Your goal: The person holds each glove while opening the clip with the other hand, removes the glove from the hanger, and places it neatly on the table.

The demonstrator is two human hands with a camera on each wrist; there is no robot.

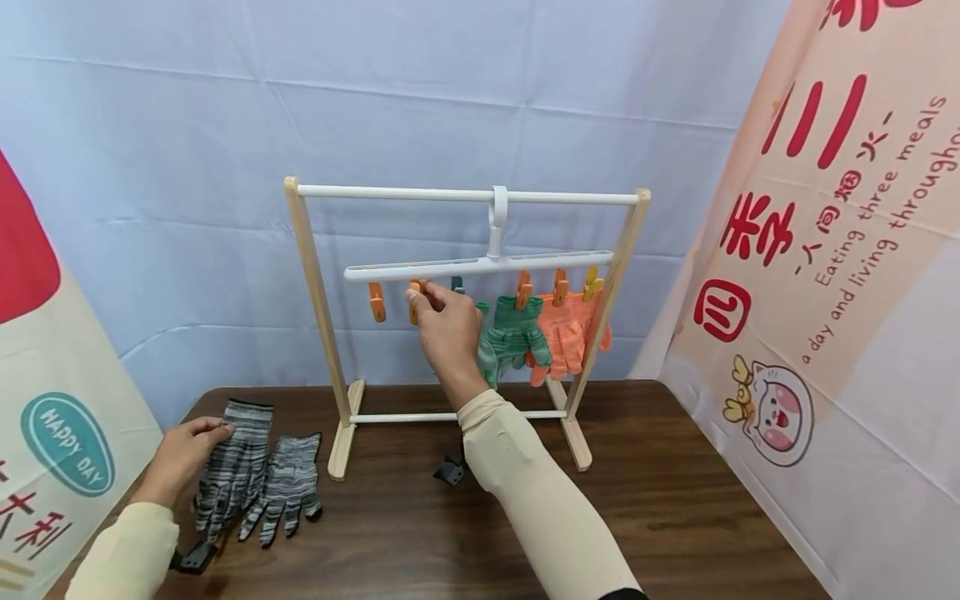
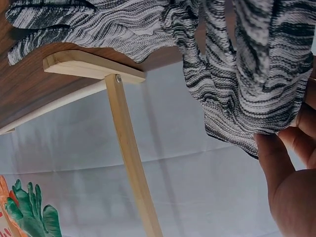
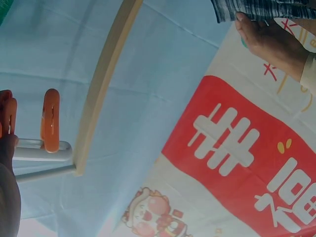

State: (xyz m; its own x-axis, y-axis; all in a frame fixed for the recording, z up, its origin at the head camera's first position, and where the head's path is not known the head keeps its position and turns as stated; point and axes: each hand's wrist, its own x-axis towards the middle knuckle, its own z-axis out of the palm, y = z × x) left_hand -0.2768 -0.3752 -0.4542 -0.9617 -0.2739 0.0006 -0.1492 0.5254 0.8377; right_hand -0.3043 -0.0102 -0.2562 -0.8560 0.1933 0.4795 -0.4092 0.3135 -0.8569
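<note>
My left hand (image 1: 178, 458) pinches the cuff of a black-and-grey striped knit glove (image 1: 236, 467), its fingers hanging downward. The left wrist view shows the thumb on one face of that cuff (image 2: 247, 128). Beside it on the table lies a similar striped glove (image 1: 288, 477). My right hand (image 1: 450, 329) is raised to the white hanger (image 1: 420, 271) and pinches an orange clothespin (image 1: 413, 310) there. Another orange clothespin (image 1: 377, 303) hangs nearer the hanger's left end. Green gloves (image 1: 517, 329) and orange gloves (image 1: 566, 329) hang clipped on the right, the green ones partly hidden by my right hand.
The hanger hooks over the top bar of a wooden-legged rack (image 1: 315, 292) on the brown table (image 1: 675, 500). A dark clothespin (image 1: 457, 284) and a yellow one (image 1: 592, 287) are also on it. Small black objects (image 1: 450, 472) lie near the rack's base and below my left hand.
</note>
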